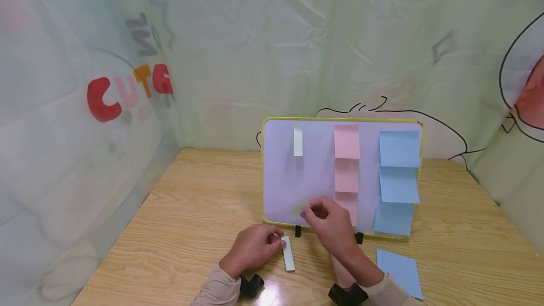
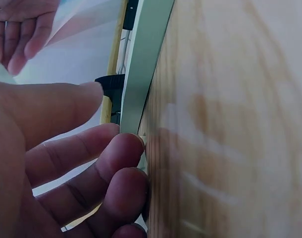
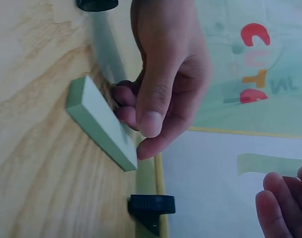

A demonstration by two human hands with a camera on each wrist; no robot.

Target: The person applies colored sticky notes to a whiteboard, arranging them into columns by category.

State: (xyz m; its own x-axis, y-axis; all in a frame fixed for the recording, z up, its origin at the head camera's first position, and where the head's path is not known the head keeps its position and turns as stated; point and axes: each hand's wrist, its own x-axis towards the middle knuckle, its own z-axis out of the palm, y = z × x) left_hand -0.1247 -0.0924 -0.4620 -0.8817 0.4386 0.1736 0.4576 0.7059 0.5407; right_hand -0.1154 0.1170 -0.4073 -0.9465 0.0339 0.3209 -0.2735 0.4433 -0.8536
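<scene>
My right hand (image 1: 329, 223) pinches a narrow pale green sticky note (image 3: 270, 164) by one end, and the strip stretches leftward in front of the lower whiteboard (image 1: 278, 169). On the table, a thick pad of the same pale green notes (image 1: 288, 254) lies before the board. My left hand (image 1: 255, 249) rests beside this pad, fingertips (image 2: 127, 148) against its end nearest the board; the thumb stands apart from it in the left wrist view. One green strip (image 1: 298, 140) hangs near the board's top left.
Pink notes (image 1: 346, 141) and blue notes (image 1: 399, 149) hang in two columns on the board. Black feet (image 1: 298, 231) support it. A blue square pad (image 1: 399, 273) lies at right; a pink pad (image 1: 341, 273) is partly hidden under my right forearm. Curtains (image 1: 255, 60) enclose the table.
</scene>
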